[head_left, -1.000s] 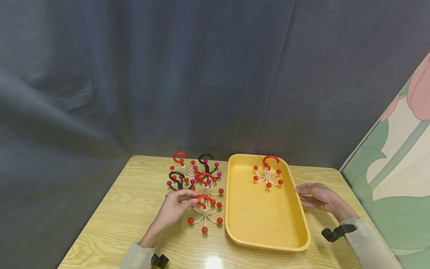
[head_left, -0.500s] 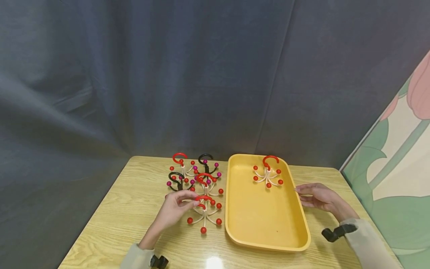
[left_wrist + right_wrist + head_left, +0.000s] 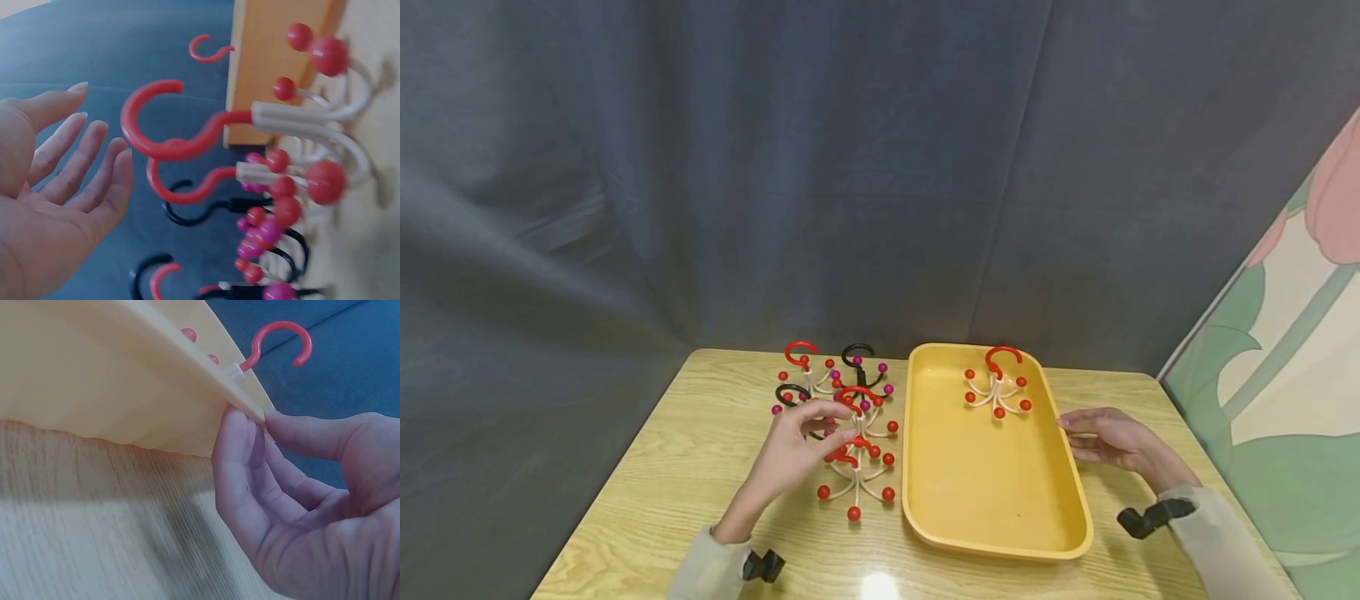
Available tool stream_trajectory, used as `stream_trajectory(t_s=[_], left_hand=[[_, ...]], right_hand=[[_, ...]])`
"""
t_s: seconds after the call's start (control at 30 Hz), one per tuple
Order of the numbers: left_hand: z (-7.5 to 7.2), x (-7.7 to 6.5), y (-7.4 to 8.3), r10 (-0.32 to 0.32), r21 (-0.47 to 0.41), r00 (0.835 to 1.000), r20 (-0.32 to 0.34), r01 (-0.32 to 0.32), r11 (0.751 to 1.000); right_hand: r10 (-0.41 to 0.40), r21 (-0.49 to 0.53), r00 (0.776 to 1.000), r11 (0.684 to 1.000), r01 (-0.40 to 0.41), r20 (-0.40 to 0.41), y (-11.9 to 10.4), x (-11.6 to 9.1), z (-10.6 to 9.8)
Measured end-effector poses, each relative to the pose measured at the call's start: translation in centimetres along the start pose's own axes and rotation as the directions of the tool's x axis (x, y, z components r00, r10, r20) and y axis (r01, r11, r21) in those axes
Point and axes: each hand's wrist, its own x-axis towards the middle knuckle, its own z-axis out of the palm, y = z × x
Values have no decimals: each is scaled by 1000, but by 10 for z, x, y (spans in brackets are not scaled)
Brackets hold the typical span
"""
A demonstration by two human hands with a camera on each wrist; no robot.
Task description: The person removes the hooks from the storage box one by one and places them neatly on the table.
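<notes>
My left hand [image 3: 793, 450] is beside the nearest red-and-white multi-prong hanging hook [image 3: 857, 477], which stands on its curved, red-balled prongs. In the left wrist view, the relaxed fingers of that hand [image 3: 69, 187] are apart from the hook's red top [image 3: 169, 150] and hold nothing. Behind it stand another red-and-white hook [image 3: 860, 423], a farther one [image 3: 808, 379], and two black ones with purple balls, one of them the black hook [image 3: 862, 379]. My right hand [image 3: 300, 506] pinches the right rim of the yellow tray [image 3: 977, 500] between thumb and fingers.
One red-and-white hook [image 3: 997, 390] stands inside the tray near its far end. Wooden tabletop [image 3: 655, 483] extends around everything. A dark curtain [image 3: 850, 183] hangs behind, and a flower-patterned panel [image 3: 1285, 417] borders the right side.
My left hand, earlier at the nearest hook's red top, has let go and drawn slightly up, its thumb and fingers spread wider. That hook shifted slightly left, then stayed. My right hand stays on the tray.
</notes>
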Motion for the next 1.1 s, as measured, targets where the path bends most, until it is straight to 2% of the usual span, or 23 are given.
stream_trajectory(t_s=[0.13,0.33,0.53,0.73,0.93,1.1], left_hand=[[2,9,18,19,34,1000,8,-19,999],[6,31,47,99,98,994,49,-104,990],[17,63,65,194,121,969,153,-213,970],[34,92,76,162,146,965,207,-194,970],[54,117,84,174,136,961,213,-205,969],[64,138,95,174,138,963,206,-205,969]], right_hand=[[-4,-2,1000,1000,4,5,0,-1,0],[-5,2,1000,1000,5,13,-1,-1,-1],[-1,-10,1000,1000,1,5,-2,0,0],[-5,-11,1000,1000,5,4,-3,1,0],[-15,0,1000,1000,15,26,1,-1,-4],[-29,15,998,999,29,63,2,2,-5]])
